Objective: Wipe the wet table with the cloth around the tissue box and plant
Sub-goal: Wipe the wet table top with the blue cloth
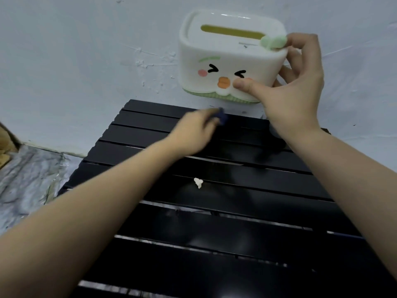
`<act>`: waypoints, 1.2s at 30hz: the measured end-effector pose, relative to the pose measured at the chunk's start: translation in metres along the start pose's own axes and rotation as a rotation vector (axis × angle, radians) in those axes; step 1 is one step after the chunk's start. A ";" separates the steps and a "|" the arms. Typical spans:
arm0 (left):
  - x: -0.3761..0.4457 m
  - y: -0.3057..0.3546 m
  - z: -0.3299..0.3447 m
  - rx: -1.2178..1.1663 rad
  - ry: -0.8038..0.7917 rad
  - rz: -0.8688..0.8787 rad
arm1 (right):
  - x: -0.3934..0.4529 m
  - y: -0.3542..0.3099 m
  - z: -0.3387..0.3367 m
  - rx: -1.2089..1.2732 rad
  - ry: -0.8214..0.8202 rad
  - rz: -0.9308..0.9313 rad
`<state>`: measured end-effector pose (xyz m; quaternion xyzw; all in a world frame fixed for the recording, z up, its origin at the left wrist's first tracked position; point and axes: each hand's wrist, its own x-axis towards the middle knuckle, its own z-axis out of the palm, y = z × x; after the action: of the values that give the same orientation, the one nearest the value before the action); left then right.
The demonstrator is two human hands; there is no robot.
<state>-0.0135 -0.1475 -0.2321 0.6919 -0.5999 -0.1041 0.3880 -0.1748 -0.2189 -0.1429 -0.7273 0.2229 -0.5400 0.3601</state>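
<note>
Right hand (292, 82) grips the light, rigid plastic tissue box (229, 59) by its right side, lifted at the far edge; left hand (193, 130) pinches the soft blue cloth (221, 118)

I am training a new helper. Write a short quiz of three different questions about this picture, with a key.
1. True or false: the tissue box stands on the table.
2. Which hand holds the cloth? A) left B) right
3. Fill in: a small white ___ lies on a middle slat.

Key:
1. False; the right hand holds it lifted.
2. A; the left hand grips it at the far slats.
3. scrap.
</note>
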 end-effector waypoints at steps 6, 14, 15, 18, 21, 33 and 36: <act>-0.023 -0.111 -0.084 0.385 0.107 -0.408 | -0.016 0.025 0.016 -0.013 -0.047 0.100; -0.110 -0.066 -0.081 0.274 -0.134 -0.052 | -0.040 0.066 0.056 -0.071 -0.108 0.241; -0.125 -0.057 -0.082 0.260 -0.160 -0.020 | -0.041 0.068 0.059 -0.079 -0.124 0.245; -0.158 -0.038 -0.086 0.240 -0.241 0.066 | -0.045 0.071 0.064 -0.083 -0.184 0.271; -0.166 -0.028 -0.087 0.126 -0.239 0.022 | -0.048 0.069 0.062 -0.073 -0.236 0.320; -0.145 -0.068 -0.096 0.593 0.053 -0.518 | -0.206 -0.037 -0.087 -0.777 -0.544 0.506; -0.137 -0.051 -0.078 0.626 0.043 -0.480 | -0.254 -0.067 -0.132 -0.912 -0.548 0.643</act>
<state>0.0366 0.0084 -0.2574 0.8994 -0.4154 0.0105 0.1354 -0.3849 -0.0327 -0.2295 -0.8165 0.5387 -0.0485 0.2019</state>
